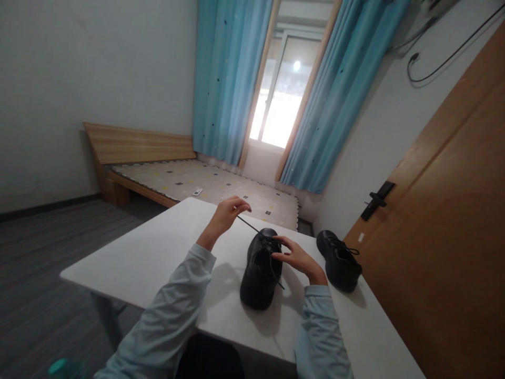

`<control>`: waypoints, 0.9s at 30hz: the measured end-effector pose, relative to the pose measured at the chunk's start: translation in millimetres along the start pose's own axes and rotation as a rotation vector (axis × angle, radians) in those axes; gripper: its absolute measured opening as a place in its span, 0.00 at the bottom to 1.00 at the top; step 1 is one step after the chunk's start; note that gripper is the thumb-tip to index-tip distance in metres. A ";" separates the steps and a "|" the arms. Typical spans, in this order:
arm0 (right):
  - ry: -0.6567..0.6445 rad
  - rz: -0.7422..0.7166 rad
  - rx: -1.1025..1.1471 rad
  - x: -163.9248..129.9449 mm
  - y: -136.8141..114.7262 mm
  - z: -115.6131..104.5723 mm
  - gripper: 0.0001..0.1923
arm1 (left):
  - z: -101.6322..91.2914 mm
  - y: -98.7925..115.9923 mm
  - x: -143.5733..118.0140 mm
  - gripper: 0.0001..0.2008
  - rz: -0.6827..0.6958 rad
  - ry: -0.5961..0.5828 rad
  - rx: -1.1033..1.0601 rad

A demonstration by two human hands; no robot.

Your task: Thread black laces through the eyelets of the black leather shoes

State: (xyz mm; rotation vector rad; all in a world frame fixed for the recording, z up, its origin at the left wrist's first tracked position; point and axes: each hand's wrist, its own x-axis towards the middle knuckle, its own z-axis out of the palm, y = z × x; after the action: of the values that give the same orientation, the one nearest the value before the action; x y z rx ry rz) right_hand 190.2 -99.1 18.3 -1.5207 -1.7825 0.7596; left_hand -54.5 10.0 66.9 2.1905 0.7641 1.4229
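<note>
A black shoe [261,268] stands upright on the white table [150,258], a little right of its middle, toe pointing away toward the far edge, and its lace [252,227] runs taut from the eyelets up and to the left. The left hand [229,212] is raised above the table, left of the toe and beyond it, with its fingers pinched shut on the end of that lace. The right hand [296,257] lies against the right side of the shoe's top, fingertips on the laced part, not clamped around anything that can be made out; a second strand trails down near the heel. To do this pull well, it seems wise to keep the right fingertips pressing the shoe down so it does not slide or tip toward the left, and to draw the lace in line with the eyelet, not across it, so the tension spreads evenly. The pinch should stay close to the tip. A second black shoe [339,259] sits to the right, apart from the first, near a wooden door [445,221]. Beyond the table are a bed [189,181] and blue curtains [229,79].
</note>
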 end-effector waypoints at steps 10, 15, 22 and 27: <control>-0.011 -0.054 -0.039 0.7 2.3 -1.8 0.27 | -2.7 -3.8 0.0 0.12 -0.004 0.326 -0.096; -0.012 -0.050 -0.031 -1.6 -0.9 -2.3 0.28 | -2.5 -6.1 0.7 0.11 0.017 0.352 -0.052; -0.014 -0.026 0.003 -2.9 -6.2 -0.9 0.28 | 7.5 -11.2 -2.0 0.10 -0.001 -0.103 0.055; 0.025 -0.014 0.053 -1.8 -15.2 2.7 0.30 | 24.0 -16.7 -6.9 0.08 0.017 -0.418 0.060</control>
State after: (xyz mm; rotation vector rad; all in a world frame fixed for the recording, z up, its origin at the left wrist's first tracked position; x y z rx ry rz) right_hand 179.1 -103.2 28.4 -1.4759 -1.7393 0.7711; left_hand -38.4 17.1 42.6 2.4284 0.6427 0.9073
